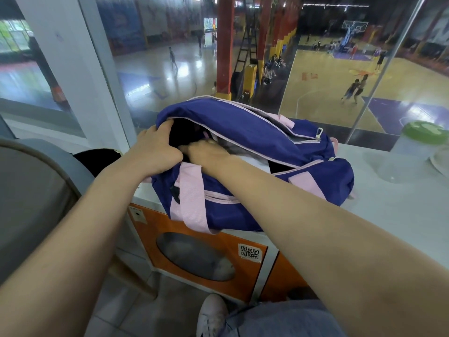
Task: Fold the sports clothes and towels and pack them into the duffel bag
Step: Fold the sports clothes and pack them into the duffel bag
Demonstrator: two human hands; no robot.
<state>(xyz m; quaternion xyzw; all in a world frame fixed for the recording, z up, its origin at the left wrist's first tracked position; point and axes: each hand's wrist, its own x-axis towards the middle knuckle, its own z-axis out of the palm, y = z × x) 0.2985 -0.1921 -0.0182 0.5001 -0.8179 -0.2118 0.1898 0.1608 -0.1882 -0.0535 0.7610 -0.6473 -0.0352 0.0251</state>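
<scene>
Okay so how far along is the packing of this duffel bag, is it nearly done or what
Well along, it seems. Light folded fabric and something dark already lie inside the open duffel bag. In hand: the left hand holds the opening's edge back while the right hand reaches inside, its fingers hidden, probably settling an item. Left: the zipper is still undone, and a black item beside the bag may still need packing.

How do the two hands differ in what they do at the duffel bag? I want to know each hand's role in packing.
The left hand grips the edge of the duffel bag opening and holds it up; the right hand reaches into the opening. The left hand's fingers curl over the blue fabric in plain view; the right hand's fingers are blurred and partly hidden inside, over light cloth. Both are bare and at the left end of the opening.
</scene>
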